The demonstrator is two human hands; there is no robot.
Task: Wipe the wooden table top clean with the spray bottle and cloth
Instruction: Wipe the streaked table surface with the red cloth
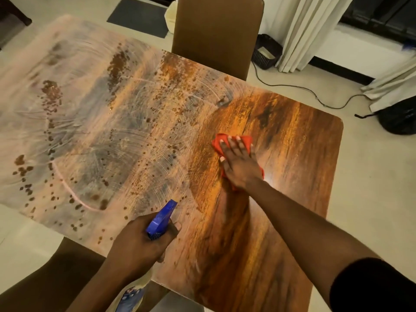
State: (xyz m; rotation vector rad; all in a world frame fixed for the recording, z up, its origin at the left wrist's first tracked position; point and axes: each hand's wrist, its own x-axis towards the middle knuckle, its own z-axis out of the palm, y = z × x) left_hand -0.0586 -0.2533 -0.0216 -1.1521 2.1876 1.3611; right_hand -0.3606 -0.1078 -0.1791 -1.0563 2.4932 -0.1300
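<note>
The wooden table top (292, 167) fills the view. Its left and middle parts carry a pale dusty film with swirl marks and dark spray droplets; its right part shows bare glossy wood grain. My right hand (239, 164) lies flat, fingers spread, pressing a red cloth (244, 140) onto the table right of centre. My left hand (139, 242) grips a spray bottle with a blue trigger head (163, 218) above the near table edge, nozzle pointing away toward the table; the bottle's body (130, 296) hangs below my hand, mostly hidden.
A brown chair back (216, 32) stands at the table's far side. On the floor at the right lie a black cable (299, 87), a dark basket (266, 51), white curtains (308, 30) and a black object (398, 115). A dark mat (139, 16) lies beyond the table.
</note>
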